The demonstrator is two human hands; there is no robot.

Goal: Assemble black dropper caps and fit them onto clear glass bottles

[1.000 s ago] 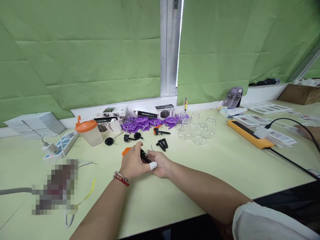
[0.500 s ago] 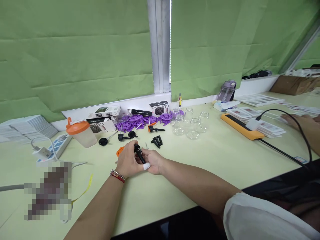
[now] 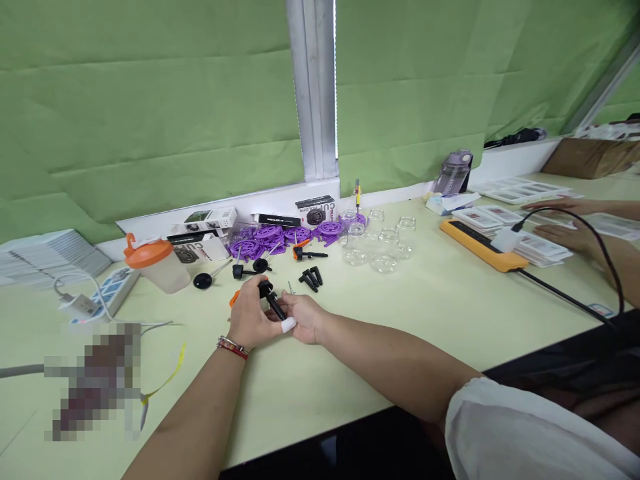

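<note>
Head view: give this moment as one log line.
left hand: grips black part | right hand: touches it | orange part: beside left hand

"CUP HOLDER" reads on the black-and-white box (image 3: 316,211) at centre frame. "CUP" reads on the white box (image 3: 201,251) to its left. Print on the slim black box (image 3: 275,219) is too small to read.

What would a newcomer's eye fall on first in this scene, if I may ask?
First come the two hands meeting mid-table: the left hand and right hand together grip a small black knobbed part. Farther back lies a bright heap of purple wheels, with clear glass jars to its right and an orange-lidded cup to its left.
</note>
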